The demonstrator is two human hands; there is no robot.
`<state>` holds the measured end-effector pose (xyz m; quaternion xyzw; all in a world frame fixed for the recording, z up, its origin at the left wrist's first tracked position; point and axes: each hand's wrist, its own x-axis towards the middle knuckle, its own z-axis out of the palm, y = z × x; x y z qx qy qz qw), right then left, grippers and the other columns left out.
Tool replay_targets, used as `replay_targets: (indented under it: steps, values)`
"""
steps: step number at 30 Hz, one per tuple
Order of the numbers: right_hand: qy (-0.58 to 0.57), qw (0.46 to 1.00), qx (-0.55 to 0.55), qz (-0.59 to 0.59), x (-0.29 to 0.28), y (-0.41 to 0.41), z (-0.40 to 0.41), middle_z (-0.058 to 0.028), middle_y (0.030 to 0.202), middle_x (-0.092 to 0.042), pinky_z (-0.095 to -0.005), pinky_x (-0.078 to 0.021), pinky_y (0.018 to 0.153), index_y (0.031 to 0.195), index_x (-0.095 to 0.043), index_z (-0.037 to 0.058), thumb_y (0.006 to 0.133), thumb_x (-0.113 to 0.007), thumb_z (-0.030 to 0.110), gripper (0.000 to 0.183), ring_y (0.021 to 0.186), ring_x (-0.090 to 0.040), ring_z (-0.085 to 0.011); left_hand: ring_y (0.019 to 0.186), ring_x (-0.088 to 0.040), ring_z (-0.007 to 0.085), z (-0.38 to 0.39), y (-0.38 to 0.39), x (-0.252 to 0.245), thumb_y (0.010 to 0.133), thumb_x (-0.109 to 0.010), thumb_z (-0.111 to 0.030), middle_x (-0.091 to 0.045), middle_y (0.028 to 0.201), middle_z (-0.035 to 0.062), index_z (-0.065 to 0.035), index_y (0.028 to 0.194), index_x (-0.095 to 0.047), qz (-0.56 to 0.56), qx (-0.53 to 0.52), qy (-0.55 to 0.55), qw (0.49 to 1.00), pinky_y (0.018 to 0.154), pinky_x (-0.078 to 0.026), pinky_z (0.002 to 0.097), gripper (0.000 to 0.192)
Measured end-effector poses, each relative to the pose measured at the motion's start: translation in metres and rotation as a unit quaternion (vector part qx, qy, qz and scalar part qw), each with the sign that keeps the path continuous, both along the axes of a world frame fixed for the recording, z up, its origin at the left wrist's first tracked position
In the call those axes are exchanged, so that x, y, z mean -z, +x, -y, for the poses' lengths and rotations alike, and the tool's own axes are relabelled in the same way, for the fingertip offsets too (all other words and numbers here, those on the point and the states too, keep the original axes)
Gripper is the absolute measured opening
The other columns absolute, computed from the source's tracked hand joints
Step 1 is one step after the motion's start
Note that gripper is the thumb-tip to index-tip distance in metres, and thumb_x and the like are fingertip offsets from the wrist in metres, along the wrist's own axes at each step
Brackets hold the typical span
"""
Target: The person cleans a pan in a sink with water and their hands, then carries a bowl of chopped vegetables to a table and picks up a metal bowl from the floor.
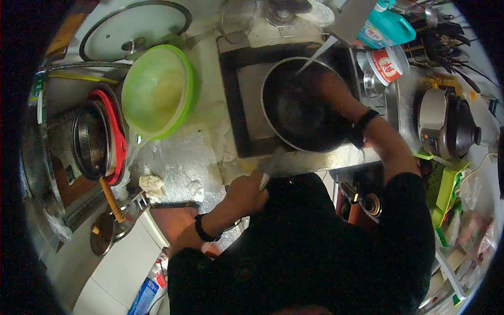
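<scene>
A dark wok (299,114) with a pale rim sits over a dark-edged sink (252,94) in front of me. My right hand (325,86) reaches down inside the wok; it is dark and blurred, so I cannot tell whether it holds anything. Near the counter's front edge, my left hand (246,193) is closed around a handle (264,182) with a light end. The handle runs, blurred, towards the wok's near rim. From a grey tap (352,19), a pale tapering stream (319,53) like running water falls into the wok.
A green colander with a translucent cover (157,92) stands left on the counter, beside crumpled cloths (152,185) and stacked pans (92,138). A glass lid (118,31) leans behind. At right are a teal detergent bottle (388,29), a red-labelled tub (384,67) and an electric cooker (445,122).
</scene>
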<state>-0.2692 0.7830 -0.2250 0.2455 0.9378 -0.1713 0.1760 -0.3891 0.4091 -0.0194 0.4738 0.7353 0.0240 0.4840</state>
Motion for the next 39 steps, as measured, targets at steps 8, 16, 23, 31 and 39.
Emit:
replay_targets:
  steps: [8, 16, 23, 31, 39]
  values:
    - [0.106, 0.972, -0.063, -0.2, 0.026, -0.021, -0.025, -0.0227, 0.106, -0.06, -0.0454, -0.0481, 0.086, 0.105, -0.062, 0.0058, 0.084, -0.051, 0.016, 0.026, 0.101, -0.06, -0.0328, 0.078, -0.061, 0.0459, -0.012, -0.003, -0.004, 0.079, -0.061, -0.025, -0.062, 0.083, 0.0281, 0.0033, 0.121, -0.041, 0.001, 0.048, -0.001, 0.999, 0.072, -0.049, 0.0547, 0.054]
    - [-0.052, 0.997, 0.005, 0.059, -0.049, 0.053, 0.001, -0.02, 0.095, -0.065, -0.0453, -0.0516, 0.08, 0.109, -0.061, 0.0049, 0.081, -0.055, 0.017, 0.031, 0.089, -0.064, -0.0365, 0.075, -0.062, 0.0441, -0.005, -0.004, -0.003, 0.077, -0.061, -0.023, -0.063, 0.077, 0.0265, 0.0021, 0.108, -0.048, -0.017, 0.005, 0.018, 1.0, 0.07, -0.049, 0.0531, 0.042]
    - [-0.236, 0.956, -0.143, 0.099, -0.047, 0.074, 0.091, -0.0208, 0.1, -0.066, -0.0428, -0.0508, 0.083, 0.103, -0.066, 0.0016, 0.078, -0.064, 0.025, 0.034, 0.095, -0.064, -0.035, 0.077, -0.061, 0.0457, -0.007, -0.007, -0.004, 0.077, -0.059, -0.021, -0.063, 0.08, 0.0272, 0.0019, 0.107, -0.048, 0.018, -0.017, 0.007, 1.0, 0.071, -0.049, 0.0538, 0.039]
    - [0.254, 0.952, -0.162, -0.05, -0.056, -0.068, 0.068, -0.0186, 0.093, -0.063, -0.042, -0.0513, 0.075, 0.092, -0.067, 0.0019, 0.072, -0.07, 0.024, 0.031, 0.083, -0.063, -0.0328, 0.075, -0.062, 0.0466, -0.004, -0.008, -0.005, 0.079, -0.058, -0.02, -0.062, 0.082, 0.03, 0.0049, 0.117, -0.041, 0.0, 0.034, -0.005, 0.999, 0.068, -0.051, 0.0539, 0.049]
    - [0.092, 0.981, 0.104, -0.135, -0.03, -0.047, 0.041, -0.018, 0.089, -0.062, -0.0441, -0.0502, 0.069, 0.085, -0.064, 0.0039, 0.073, -0.065, 0.014, 0.016, 0.083, -0.063, -0.035, 0.073, -0.062, 0.0462, 0.002, -0.006, 0.011, 0.079, -0.059, -0.021, -0.063, 0.08, 0.028, 0.0058, 0.122, -0.038, -0.001, 0.036, 0.044, 0.998, 0.065, -0.051, 0.0543, 0.055]
